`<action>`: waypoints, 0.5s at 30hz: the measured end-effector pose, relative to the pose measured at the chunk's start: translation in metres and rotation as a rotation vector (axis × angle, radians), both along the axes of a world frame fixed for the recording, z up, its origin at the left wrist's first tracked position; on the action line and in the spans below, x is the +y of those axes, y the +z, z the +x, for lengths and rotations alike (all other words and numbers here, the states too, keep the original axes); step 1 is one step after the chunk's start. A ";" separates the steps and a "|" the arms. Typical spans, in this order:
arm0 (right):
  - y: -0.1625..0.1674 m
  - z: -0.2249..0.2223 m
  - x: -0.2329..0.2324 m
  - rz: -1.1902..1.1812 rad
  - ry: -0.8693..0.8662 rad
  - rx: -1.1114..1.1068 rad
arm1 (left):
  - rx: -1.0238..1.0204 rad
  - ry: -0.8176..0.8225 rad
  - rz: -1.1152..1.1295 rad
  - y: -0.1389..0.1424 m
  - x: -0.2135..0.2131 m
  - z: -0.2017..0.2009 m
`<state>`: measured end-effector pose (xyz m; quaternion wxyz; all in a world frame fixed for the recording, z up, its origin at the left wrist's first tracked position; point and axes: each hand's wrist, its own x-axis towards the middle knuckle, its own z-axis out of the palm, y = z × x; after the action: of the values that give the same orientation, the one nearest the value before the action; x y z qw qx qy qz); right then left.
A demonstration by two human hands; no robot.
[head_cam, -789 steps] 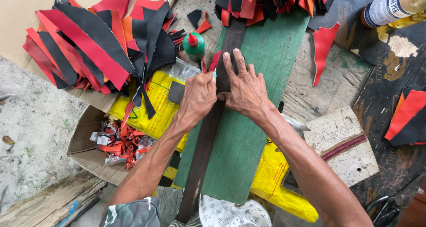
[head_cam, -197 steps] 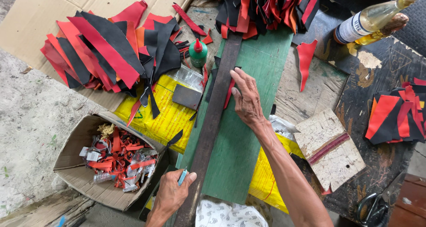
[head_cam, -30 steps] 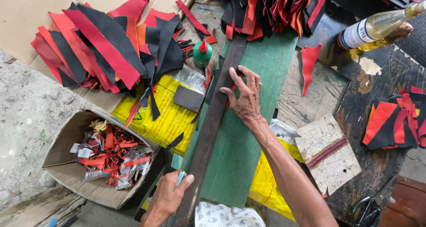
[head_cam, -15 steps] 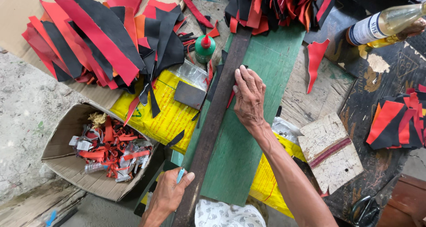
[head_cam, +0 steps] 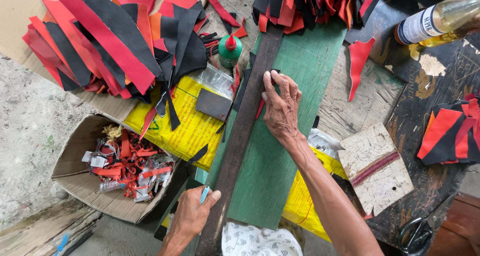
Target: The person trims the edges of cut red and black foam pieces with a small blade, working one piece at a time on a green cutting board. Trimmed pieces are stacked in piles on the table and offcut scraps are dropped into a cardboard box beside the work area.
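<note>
On the far left sits a cardboard box [head_cam: 90, 186] full of red scraps, and it lies well apart from my work. Next comes my left hand [head_cam: 192, 218], low down and close to me. Its grip is closed around a small blue knife [head_cam: 204, 194], with the thumb pushed against the near end of the long dark strip [head_cam: 240, 136]. The strip lies flat on the green board [head_cam: 295, 121], along the board's left edge. Its long line runs from near my body up and a little to the right, away from me. So the strip stretches up and away from my left hand, which is the hand nearer its low end. Farther right and higher, my right hand [head_cam: 281, 111] rests flat with fingers spread, pressing on the strip's right edge and a thin red piece [head_cam: 260, 108]. It grips nothing. All this rests on the tabletop [head_cam: 350, 106].
</note>
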<state>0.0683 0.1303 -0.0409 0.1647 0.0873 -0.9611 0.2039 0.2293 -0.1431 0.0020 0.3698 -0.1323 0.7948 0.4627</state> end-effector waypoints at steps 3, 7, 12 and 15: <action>0.000 0.000 0.000 0.017 -0.002 0.005 | -0.015 -0.013 0.008 0.003 0.001 -0.003; 0.000 0.000 0.001 0.001 0.007 -0.005 | 0.024 -0.034 0.014 0.009 0.003 -0.005; 0.003 -0.001 0.004 -0.007 0.035 -0.009 | 0.058 -0.073 -0.026 0.012 0.007 -0.006; 0.009 -0.001 0.007 0.003 0.044 -0.078 | 0.083 -0.093 -0.044 0.012 0.007 -0.007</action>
<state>0.0673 0.1374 -0.0316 0.1225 0.1007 -0.9649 0.2091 0.2228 -0.1357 0.0137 0.3546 -0.0843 0.8247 0.4324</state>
